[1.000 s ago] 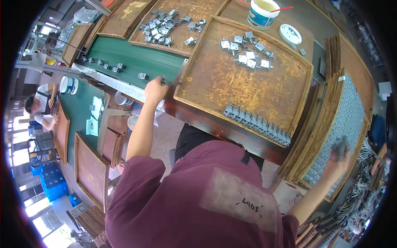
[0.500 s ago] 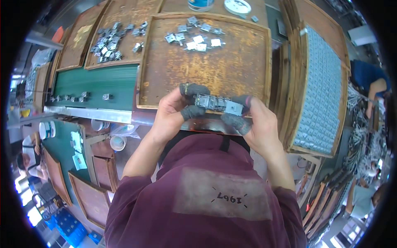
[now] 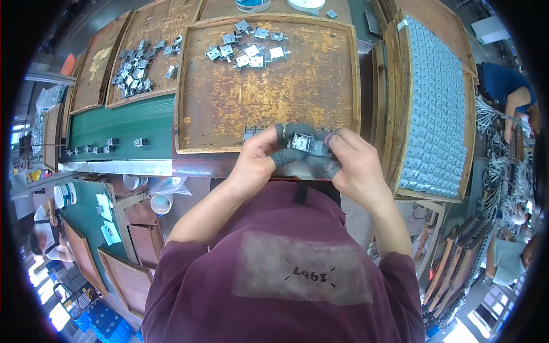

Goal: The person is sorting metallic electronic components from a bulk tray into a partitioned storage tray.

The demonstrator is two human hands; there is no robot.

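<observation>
A small silvery boxy metal part with an open frame [image 3: 300,142] is pinched between the dark-covered thumb and finger of my left hand [image 3: 258,155]. My right hand [image 3: 357,163], its thumb and finger covered alike, closes on a grey flat-faced metal part [image 3: 318,147] right against it. Whether these two are joined I cannot tell. Both hands are just above the near edge of a worn wooden tray [image 3: 269,100]. By my left fingers, another small grey part [image 3: 250,132] lies at that edge, partly hidden. Similar metal parts [image 3: 251,56] lie loose in the tray's far half.
To the right stands a wooden tray packed with rows of grey pieces [image 3: 436,108]. A green conveyor belt [image 3: 126,123] at left carries several metal parts, with a heap of parts [image 3: 136,71] beyond it. A white tub [image 3: 161,203] sits below. Other people work at both sides.
My hands have drawn closer together, bringing the two metal parts nearer each other. A small part at the tray's near edge now shows beside my left fingers. The whole view has shifted slightly.
</observation>
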